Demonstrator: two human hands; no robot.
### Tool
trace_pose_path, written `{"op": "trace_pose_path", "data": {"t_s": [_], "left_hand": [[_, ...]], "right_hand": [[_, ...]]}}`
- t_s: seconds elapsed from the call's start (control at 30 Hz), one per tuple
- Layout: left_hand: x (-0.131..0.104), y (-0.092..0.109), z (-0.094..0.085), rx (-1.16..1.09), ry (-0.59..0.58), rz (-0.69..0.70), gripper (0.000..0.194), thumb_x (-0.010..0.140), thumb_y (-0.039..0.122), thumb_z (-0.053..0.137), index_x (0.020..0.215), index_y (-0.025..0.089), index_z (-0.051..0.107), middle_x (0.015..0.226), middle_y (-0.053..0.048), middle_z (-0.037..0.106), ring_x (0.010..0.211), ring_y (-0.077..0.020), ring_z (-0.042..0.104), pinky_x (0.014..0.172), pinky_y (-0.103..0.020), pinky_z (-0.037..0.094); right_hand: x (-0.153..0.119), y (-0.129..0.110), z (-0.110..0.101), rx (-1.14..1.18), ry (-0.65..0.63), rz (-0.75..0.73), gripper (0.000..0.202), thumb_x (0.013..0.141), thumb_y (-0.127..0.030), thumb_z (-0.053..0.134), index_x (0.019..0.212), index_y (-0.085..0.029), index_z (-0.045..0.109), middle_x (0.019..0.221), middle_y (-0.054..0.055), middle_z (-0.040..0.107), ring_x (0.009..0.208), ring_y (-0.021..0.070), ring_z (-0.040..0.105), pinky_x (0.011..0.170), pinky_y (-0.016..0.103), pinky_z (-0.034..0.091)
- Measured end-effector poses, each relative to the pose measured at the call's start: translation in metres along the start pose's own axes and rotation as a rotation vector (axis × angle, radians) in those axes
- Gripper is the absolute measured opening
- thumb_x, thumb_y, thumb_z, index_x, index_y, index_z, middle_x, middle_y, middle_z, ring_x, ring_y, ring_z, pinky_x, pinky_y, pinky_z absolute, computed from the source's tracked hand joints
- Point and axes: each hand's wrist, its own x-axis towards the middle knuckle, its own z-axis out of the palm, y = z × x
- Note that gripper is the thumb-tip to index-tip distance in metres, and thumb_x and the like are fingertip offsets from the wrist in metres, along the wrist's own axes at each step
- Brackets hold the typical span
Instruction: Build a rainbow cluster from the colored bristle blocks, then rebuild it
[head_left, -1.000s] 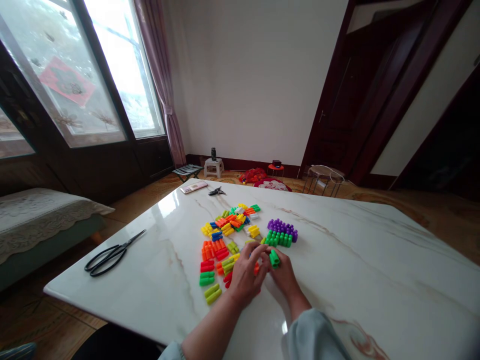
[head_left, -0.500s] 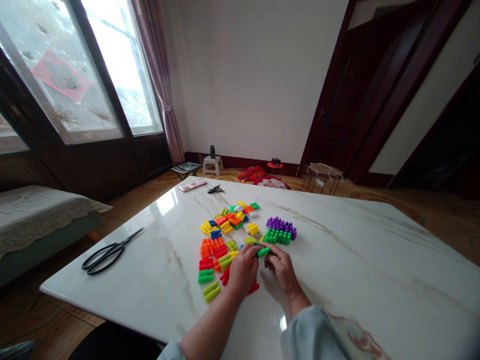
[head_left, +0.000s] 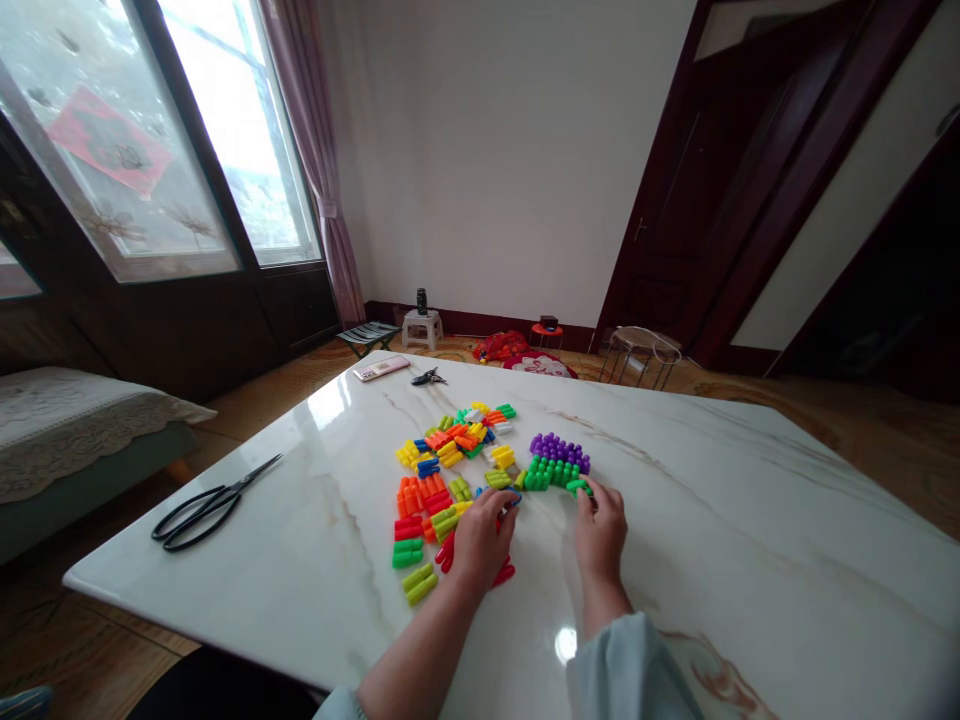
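Observation:
My right hand point(head_left: 602, 525) pinches a green building block point(head_left: 578, 487) at the near right corner of a set of upright green blocks point(head_left: 551, 473). Behind that set stand purple blocks point(head_left: 561, 450), their rounded knobs upward. My left hand point(head_left: 484, 540) is closed among the loose blocks, with a blue building block point(head_left: 514, 495) at its thumb and fingertips. Red blocks point(head_left: 504, 575) lie partly hidden under the left hand. Close by on its left are orange blocks point(head_left: 421, 494), a green block point(head_left: 408, 553) and a yellow-green block point(head_left: 420, 584).
Black-handled scissors point(head_left: 214, 508) lie at the left of the marble-patterned table point(head_left: 712, 520). A pink phone point(head_left: 381, 369) and small dark pliers-like tool point(head_left: 429, 377) rest near the far edge. More mixed blocks point(head_left: 457, 437) are piled mid-table.
My right hand has moved right with the green block, away from my left hand, to the green set. My left hand has stayed near the loose blocks, no longer at the green block.

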Motion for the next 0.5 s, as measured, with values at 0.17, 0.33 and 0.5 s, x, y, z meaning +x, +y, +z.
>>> {"op": "trace_pose_path", "data": {"t_s": [0.17, 0.33, 0.5], "left_hand": [[0.001, -0.001, 0.000, -0.001, 0.003, 0.004, 0.018, 0.089, 0.022, 0.050, 0.099, 0.022, 0.066, 0.094, -0.003, 0.067, 0.083, -0.0147, 0.063, 0.079, -0.027, 0.050], [0.001, 0.001, -0.001, 0.014, -0.003, -0.002, 0.018, 0.089, 0.022, 0.051, 0.097, 0.022, 0.068, 0.092, -0.002, 0.068, 0.080, -0.0142, 0.063, 0.077, -0.026, 0.050], [0.001, 0.006, -0.004, 0.092, -0.092, 0.112, 0.019, 0.088, 0.023, 0.054, 0.090, 0.025, 0.073, 0.087, -0.003, 0.071, 0.085, -0.0176, 0.061, 0.077, -0.028, 0.049]], "right_hand": [[-0.003, 0.009, 0.010, -0.068, -0.118, -0.033, 0.038, 0.085, -0.038, 0.044, 0.103, -0.012, 0.064, 0.092, 0.013, 0.059, 0.078, 0.0226, 0.058, 0.075, 0.038, 0.048], [-0.005, 0.000, 0.006, -0.074, -0.065, 0.027, 0.028, 0.082, -0.039, 0.050, 0.094, -0.016, 0.060, 0.086, 0.009, 0.062, 0.066, 0.0188, 0.056, 0.065, 0.032, 0.046], [-0.007, -0.015, -0.002, -0.259, -0.137, 0.042, 0.023, 0.081, -0.037, 0.049, 0.073, -0.020, 0.062, 0.079, 0.006, 0.064, 0.065, 0.0177, 0.055, 0.060, 0.029, 0.037]]}}
